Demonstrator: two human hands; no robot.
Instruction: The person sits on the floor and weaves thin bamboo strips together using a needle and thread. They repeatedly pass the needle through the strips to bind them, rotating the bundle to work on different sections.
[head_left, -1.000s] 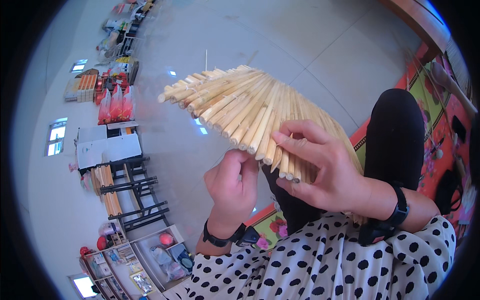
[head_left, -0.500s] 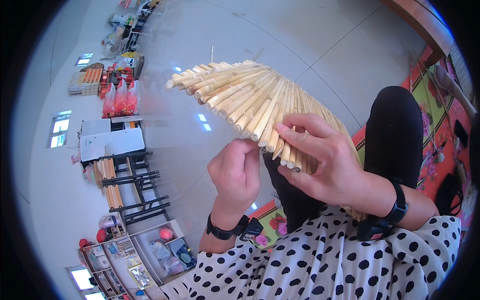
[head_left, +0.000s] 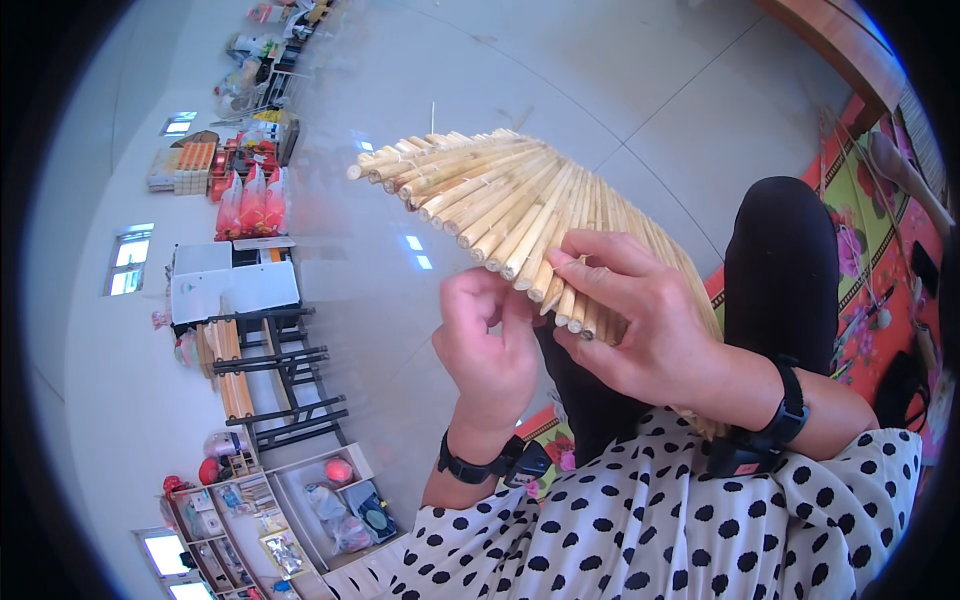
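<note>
A mat of pale reed sticks, tied side by side with thin thread, arches over my lap with its cut ends towards me. My right hand grips its near edge, thumb below and fingers on top, beside one pointed stick. Just under the stick ends is my left hand, its fingers bent in a pinch. Whatever they hold is hidden behind the fingers and the reeds. Both wrists wear black bands.
My dark-trousered knee rises at the right above a red floral mat. A wooden furniture edge stands at the upper right. Along the left wall are black-legged folding tables, red bags and a shelf.
My left hand has shifted right, closer to my right hand, and its fingers have moved under the stick ends. My right hand keeps its grip on the reed mat.
</note>
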